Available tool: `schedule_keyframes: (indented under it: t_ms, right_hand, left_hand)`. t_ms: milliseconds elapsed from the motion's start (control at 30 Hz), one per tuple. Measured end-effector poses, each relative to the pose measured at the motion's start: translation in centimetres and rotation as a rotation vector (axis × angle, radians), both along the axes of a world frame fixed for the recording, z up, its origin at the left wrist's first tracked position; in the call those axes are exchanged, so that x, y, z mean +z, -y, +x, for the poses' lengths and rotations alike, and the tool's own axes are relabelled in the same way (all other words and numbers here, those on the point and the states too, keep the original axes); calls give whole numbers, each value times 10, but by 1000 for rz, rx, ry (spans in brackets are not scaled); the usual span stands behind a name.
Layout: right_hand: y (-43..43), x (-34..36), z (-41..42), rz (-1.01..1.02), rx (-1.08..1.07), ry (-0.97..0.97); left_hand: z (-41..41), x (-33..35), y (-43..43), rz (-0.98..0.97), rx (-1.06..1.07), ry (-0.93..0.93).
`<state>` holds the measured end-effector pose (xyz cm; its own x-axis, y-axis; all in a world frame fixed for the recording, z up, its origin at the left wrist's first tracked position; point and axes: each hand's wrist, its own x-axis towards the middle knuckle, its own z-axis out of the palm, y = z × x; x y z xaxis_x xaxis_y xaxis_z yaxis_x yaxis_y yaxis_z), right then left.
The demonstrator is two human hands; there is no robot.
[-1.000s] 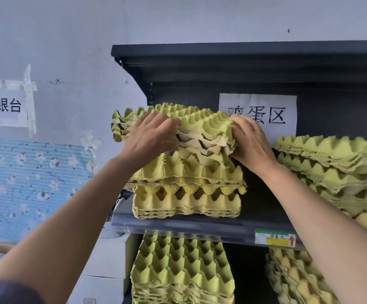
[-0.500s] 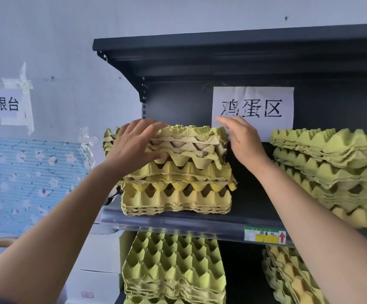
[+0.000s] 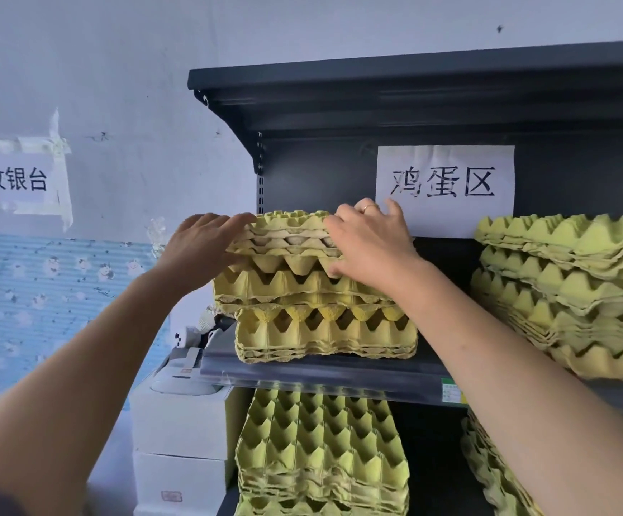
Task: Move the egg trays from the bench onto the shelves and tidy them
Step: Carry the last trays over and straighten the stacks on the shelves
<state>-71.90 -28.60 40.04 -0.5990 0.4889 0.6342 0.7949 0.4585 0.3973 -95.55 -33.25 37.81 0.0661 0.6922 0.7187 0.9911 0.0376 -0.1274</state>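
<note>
The top egg trays [image 3: 287,238] sit on the left stack of egg trays [image 3: 321,329], at the left end of the upper shelf [image 3: 302,378], just below and left of the paper sign [image 3: 446,188] on the back panel. The layers under them do not line up: the middle layer juts out to the left of the bottom one, so the two hands probably bracket the top layer to square it over the pile rather than to carry it.

The left grip [image 3: 205,247] lies nearly flat, fingers straight across the top left corner and palm against the left side. It presses and does not clasp, and its thumb is out of sight. The right grip [image 3: 371,247] is half closed on the same trays, with fingers spread over the top near the right end and the thumb hooked against the front edge below, pinching the layer between them.

A second stack of egg trays [image 3: 570,292] stands apart on the right of the same shelf, itself uneven. A lower stack of egg trays [image 3: 321,448] fills the shelf beneath. Pressed pulp like this bends easily, so even pressure from both sides looks wise
</note>
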Motion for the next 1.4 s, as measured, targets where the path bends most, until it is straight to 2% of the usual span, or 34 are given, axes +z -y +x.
schedule_keyframes:
  t_ms: [233, 433, 567, 800, 1033, 1233, 1400]
  right_hand:
    - [-20, 7, 29, 9, 11, -130]
    - [-50, -12, 38, -154, 80, -136]
    - [-55, -15, 31, -90, 133, -228]
    - [-61, -16, 22, 53, 184, -268]
    - [-61, -12, 23, 259, 247, -381]
    - [-59, -17, 12, 146, 292, -343]
    - [-59, -14, 10, 61, 265, -320]
  left_hand:
    - [24, 11, -8, 205, -96, -95]
    - [29, -10, -17, 184, -4, -223]
    - [27, -17, -20, 270, 38, -274]
    - [23, -16, -18, 290, 37, -209]
    - [22, 0, -14, 399, -47, -205]
    - [13, -3, -2, 304, 0, -220]
    - [15, -15, -8, 312, 45, -152]
